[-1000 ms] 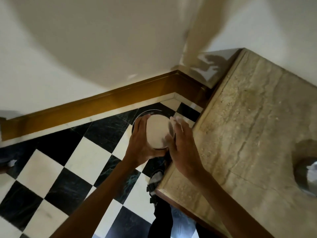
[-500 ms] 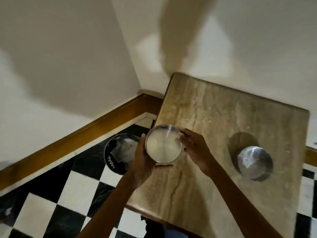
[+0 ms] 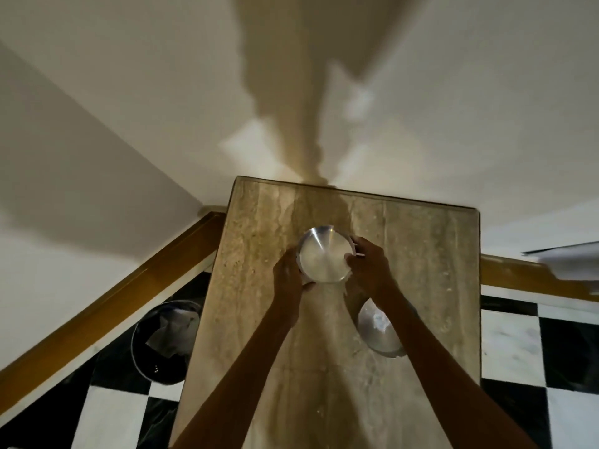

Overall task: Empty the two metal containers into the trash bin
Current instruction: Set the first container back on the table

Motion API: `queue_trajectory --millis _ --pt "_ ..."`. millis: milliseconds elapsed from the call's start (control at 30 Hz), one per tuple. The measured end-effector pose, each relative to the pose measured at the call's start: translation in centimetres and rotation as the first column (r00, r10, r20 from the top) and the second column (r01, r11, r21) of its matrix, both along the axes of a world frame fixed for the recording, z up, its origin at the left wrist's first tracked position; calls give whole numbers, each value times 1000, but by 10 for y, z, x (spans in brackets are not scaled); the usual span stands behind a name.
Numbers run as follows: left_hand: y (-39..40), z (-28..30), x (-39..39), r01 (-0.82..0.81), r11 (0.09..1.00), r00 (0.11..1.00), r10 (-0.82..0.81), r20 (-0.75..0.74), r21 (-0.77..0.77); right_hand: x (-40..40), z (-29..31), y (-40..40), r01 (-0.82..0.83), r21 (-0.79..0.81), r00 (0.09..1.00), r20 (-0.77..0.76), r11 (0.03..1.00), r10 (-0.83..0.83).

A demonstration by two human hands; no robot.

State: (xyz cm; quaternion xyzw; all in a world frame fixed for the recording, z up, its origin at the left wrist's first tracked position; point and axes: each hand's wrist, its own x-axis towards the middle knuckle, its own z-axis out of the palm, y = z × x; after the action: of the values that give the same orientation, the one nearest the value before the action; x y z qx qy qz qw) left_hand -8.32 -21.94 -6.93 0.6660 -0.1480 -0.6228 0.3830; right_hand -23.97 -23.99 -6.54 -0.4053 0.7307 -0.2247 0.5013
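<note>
A round metal container [image 3: 322, 254] with a bare, shiny inside is over the far middle of the stone table [image 3: 259, 228]. My left hand [image 3: 287, 280] grips its left rim and my right hand [image 3: 369, 267] grips its right rim. Whether it rests on the table or hovers just above it I cannot tell. A second metal container [image 3: 377, 328] with crumpled white paper inside stands on the table nearer to me, partly hidden under my right forearm. The black round trash bin [image 3: 165, 341] stands on the floor left of the table, with paper in it.
The table stands against a white wall [image 3: 389, 92] in a corner. A wooden skirting board [image 3: 113, 293] runs along the wall. The floor has black and white checkered tiles [image 3: 512, 338]. A blurred white object [image 3: 570, 260] shows at the right edge.
Both hands carried the held container from above the bin rightward and away from me, to the far middle of the table. My view swung right, so the bin now sits at lower left.
</note>
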Motion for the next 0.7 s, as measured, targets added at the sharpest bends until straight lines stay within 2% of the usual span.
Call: queue_trajectory --millis 100,267,333,433,500,533,600,700 --pt "-12 -5 -14 -2 1000 996 5 88 -28 -6 -8 -9 -57 38 998 -37 998 58" --pt "-21 -12 -21 -45 999 989 47 138 -16 -7 -18 -16 -132 54 982 -132 990 138" --pt "-19 -13 -22 -41 999 987 45 157 -30 -8 -18 -15 -118 48 982 -142 992 124" --pt "-5 -11 -24 -32 989 974 63 216 -144 -17 -8 -5 -91 -1 989 -121 996 90" --pt "13 -8 -25 -67 983 960 111 256 -173 -28 1 11 -75 -48 985 -158 996 67" --pt "23 -7 -26 -83 989 955 114 273 -125 -36 6 22 -74 -69 975 -216 995 57" --pt "48 -5 -32 -77 995 959 55 280 68 -55 13 45 -69 -86 935 -353 994 34" --pt "86 1 -50 -49 929 998 33 49 368 -78 13 79 -51 40 908 -414 998 63"
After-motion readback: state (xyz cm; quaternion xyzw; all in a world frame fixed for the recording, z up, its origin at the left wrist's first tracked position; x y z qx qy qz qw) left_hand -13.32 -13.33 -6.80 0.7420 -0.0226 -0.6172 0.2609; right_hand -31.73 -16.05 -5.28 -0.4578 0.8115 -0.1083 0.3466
